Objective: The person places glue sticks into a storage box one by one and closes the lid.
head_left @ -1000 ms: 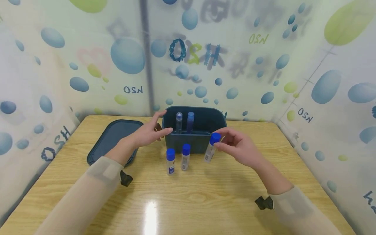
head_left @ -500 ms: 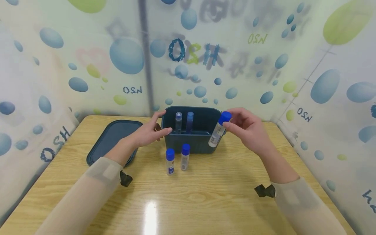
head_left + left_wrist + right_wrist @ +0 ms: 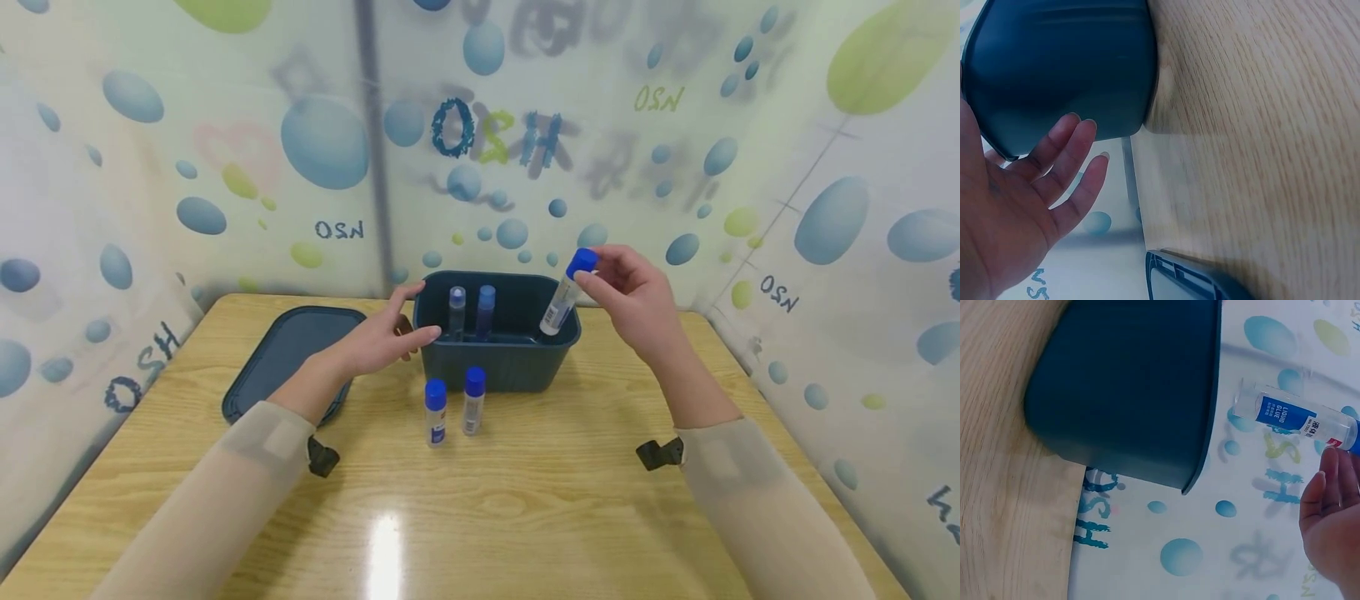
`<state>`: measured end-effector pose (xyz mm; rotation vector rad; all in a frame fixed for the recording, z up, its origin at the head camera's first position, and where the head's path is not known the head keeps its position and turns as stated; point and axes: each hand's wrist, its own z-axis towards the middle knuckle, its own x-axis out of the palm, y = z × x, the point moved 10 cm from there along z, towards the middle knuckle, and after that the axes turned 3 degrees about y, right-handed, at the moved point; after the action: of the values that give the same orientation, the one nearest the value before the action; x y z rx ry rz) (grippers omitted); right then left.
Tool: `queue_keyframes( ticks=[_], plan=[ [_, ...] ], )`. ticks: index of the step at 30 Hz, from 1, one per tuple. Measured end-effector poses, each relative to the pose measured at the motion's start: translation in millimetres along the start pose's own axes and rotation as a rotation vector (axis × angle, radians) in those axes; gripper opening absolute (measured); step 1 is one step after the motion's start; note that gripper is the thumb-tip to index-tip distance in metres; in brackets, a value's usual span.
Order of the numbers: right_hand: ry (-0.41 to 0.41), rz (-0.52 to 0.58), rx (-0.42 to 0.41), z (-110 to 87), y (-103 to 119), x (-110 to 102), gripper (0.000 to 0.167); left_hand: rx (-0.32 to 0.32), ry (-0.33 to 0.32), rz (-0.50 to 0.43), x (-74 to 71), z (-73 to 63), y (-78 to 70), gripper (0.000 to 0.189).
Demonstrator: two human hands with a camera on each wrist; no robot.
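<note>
My right hand [image 3: 633, 292] pinches a clear liquid glue bottle [image 3: 561, 307] near its blue cap. The bottle hangs tilted over the right end of a dark blue bin [image 3: 487, 367]; its "LIQUID GLUE" label [image 3: 1285, 414] shows in the right wrist view. At the bin's left end, my left hand [image 3: 382, 333] rests with thumb and index finger at the rim. Its other fingers [image 3: 1072, 150] extend loosely beside the bin's end wall. Two glue bottles with paler blue tops, one [image 3: 457, 312] left of the other [image 3: 485, 312], stand inside the bin.
In front of the bin, two more blue-capped glue bottles, the left one [image 3: 436, 414] and the right one [image 3: 473, 402], stand upright on the wooden table [image 3: 495, 508]. A dark blue lid [image 3: 285, 354] lies left of the bin. A patterned curtain [image 3: 300, 217] hangs behind.
My right hand has lifted the glue bottle from in front of the bin, up and back past the rim to above its right end. My left hand has stayed at the bin.
</note>
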<state>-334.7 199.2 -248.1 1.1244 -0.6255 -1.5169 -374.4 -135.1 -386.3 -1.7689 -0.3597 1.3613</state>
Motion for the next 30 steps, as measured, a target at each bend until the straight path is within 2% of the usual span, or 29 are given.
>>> queue_keyframes(
  ticks=[8, 23, 30],
  plan=[
    [0.014, -0.135, 0.036, 17.3, -25.5, 7.0, 0.040, -0.006, -0.003, 0.003, -0.2, -0.4, -0.8, 0.093],
    [0.135, -0.314, 0.102, 43.3, -66.8, 43.8, 0.046, 0.005, 0.004, -0.019, 1.2, 1.0, -1.0, 0.093],
    [0.171, -0.396, 0.179, 53.5, -79.6, 55.4, 0.046, -0.004, 0.005, -0.012, 0.6, -0.7, -0.8, 0.094]
  ],
)
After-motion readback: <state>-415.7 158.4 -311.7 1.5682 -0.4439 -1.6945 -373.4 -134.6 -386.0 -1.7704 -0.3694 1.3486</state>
